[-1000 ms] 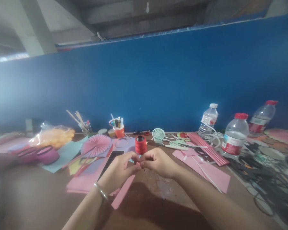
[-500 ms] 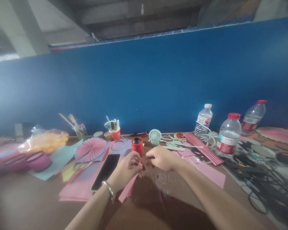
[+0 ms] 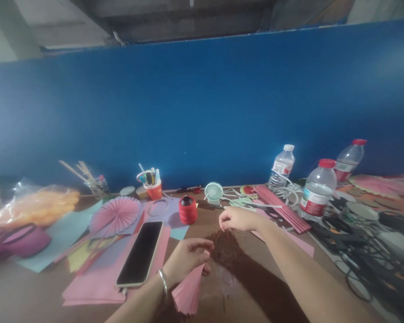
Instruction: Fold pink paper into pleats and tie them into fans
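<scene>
My left hand [image 3: 190, 258], with a silver bangle on its wrist, pinches the narrow end of a pleated pink paper [image 3: 189, 294] that fans out downward. My right hand [image 3: 237, 219] is closed above a patch of reddish-brown crumbs [image 3: 224, 244] on the brown table [image 3: 242, 296]; what its fingers hold, if anything, is too small to make out. Behind my hands stands a red spool of thread [image 3: 187, 210]. A black-screened phone [image 3: 140, 253] lies on pink paper sheets [image 3: 87, 287], left of my left hand.
A pink paper rosette [image 3: 116, 216], a red cup of pens [image 3: 154, 190] and a bag of orange items [image 3: 37, 206] are at left. A small green fan [image 3: 213, 192] stands behind. At right are striped pink strips [image 3: 283, 208], bottles [image 3: 318, 190] and dark cables [image 3: 350, 251].
My hands have moved apart, the left one lower and the right one slightly right. The pleated paper now shows its fanned end. The camera view has shifted a little.
</scene>
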The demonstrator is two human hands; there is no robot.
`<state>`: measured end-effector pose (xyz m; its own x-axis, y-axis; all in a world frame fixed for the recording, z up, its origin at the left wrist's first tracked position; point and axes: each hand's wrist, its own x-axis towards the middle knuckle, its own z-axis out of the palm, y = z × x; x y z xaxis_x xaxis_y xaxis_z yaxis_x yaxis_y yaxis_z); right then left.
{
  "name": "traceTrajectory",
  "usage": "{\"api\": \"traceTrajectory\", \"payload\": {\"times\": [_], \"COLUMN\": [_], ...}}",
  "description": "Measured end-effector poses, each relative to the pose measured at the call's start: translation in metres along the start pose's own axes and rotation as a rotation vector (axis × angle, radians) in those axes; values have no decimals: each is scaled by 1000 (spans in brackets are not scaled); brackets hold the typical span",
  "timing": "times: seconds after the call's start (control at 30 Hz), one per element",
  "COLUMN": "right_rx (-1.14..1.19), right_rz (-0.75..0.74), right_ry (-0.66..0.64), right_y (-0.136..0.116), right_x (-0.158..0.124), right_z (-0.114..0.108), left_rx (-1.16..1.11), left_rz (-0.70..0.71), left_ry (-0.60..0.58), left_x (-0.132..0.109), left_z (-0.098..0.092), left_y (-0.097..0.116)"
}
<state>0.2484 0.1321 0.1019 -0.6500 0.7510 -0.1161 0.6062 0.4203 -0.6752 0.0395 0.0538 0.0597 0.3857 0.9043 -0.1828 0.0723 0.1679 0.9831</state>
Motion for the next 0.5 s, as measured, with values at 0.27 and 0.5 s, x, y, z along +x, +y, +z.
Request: {"api": "traceTrajectory", "payload": {"times": [0.27, 0.5], "right_rx": [-13, -178], "right_rz": [139, 381], "right_ry": [-25, 555], "right_y": [15, 5], "right_x": [4, 9], "right_z": [0, 7], "left_rx": [-63, -174], "left_rz": [-130, -113], "left_ry": [-76, 100], "left_x": [9, 7], "left_z": [10, 4], "left_y": [-14, -23]}}
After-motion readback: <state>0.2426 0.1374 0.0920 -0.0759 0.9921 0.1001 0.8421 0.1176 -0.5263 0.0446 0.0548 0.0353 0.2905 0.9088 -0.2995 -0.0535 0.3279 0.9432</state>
